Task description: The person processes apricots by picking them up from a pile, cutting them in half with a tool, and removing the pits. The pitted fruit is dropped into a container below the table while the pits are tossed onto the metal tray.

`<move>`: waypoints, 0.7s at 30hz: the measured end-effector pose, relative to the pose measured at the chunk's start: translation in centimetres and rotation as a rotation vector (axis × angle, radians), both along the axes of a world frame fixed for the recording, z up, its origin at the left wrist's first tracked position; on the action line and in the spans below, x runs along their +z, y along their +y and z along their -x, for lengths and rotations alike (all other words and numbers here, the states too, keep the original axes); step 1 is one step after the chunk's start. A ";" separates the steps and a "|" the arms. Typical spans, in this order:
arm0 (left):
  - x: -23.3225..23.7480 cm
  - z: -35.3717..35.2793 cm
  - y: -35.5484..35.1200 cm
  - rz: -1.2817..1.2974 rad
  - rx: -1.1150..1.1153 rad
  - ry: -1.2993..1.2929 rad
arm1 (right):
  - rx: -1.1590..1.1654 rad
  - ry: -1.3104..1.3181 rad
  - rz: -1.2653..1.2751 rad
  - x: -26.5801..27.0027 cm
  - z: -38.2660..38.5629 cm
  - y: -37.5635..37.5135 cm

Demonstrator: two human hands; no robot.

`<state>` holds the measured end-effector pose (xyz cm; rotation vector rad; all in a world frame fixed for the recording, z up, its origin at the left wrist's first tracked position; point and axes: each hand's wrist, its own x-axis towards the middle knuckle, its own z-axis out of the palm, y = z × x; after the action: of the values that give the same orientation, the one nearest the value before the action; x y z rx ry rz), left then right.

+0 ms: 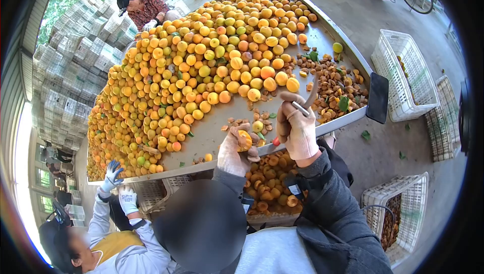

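Note:
My left hand [233, 152], in a light, stained glove, is closed around an apricot [244, 141] whose orange flesh faces up, at the near edge of the metal-topped table [214, 135]. Beside it on the right, my right hand [298, 130], also gloved, is closed on a slim tool with a pale metallic end [301, 108]; most of it is hidden in the fingers. A small red piece [276, 142] shows by this hand's lower side. Several apricot pits and a greenish apricot [257, 126] lie just beyond my left hand. Below both hands is a crate of apricot halves [272, 180].
A large heap of apricots [201, 72] covers much of the table. Pits and leaves are piled at the right [343, 92], near a phone [377, 97] on the edge. White crates [406, 74] stand on the floor. A gloved co-worker [113, 243] sits left; another person [146, 11] is behind.

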<state>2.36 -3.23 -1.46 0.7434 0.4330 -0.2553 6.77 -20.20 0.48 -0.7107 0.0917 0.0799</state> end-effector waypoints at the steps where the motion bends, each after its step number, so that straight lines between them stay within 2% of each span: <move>1: -0.6 0.2 -0.4 0.001 -0.003 0.008 | -0.003 0.008 0.001 0.0 0.0 0.4; 3: -1.5 0.2 -1.0 -0.073 -0.013 0.076 | -0.165 0.016 -0.134 0.0 0.0 1.1; 7: -0.8 0.6 -2.3 -0.100 -0.077 0.101 | -0.211 -0.073 -0.002 0.0 0.1 2.0; 11: -0.9 0.5 -2.9 -0.172 -0.043 0.093 | -0.204 -0.147 0.032 -0.2 0.7 2.4; 13: -1.8 0.9 -2.8 -0.408 -0.074 -0.153 | -0.181 -0.124 -0.005 -0.2 0.7 2.4; 15: -0.3 0.9 -3.1 -0.459 -0.123 -0.113 | -0.052 -0.035 -0.130 -0.3 0.0 2.1; 17: -0.1 0.8 -2.7 -0.507 -0.169 -0.080 | -0.031 0.015 -0.196 -0.6 -0.8 2.3; 19: -1.8 0.3 -1.4 0.110 -0.211 0.012 | -0.016 0.094 -0.335 -1.8 -1.6 2.8; 20: -2.4 0.0 -1.2 0.108 -0.208 0.008 | -0.001 0.198 -0.420 -1.9 -2.1 2.9; 21: -3.0 -0.3 -1.2 0.271 -0.210 -0.039 | 0.002 0.197 -0.421 -2.3 -2.4 3.1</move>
<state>2.64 -4.48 -4.49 0.5270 0.2760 -0.4862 9.16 -17.08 -1.84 -0.2813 0.2546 0.1656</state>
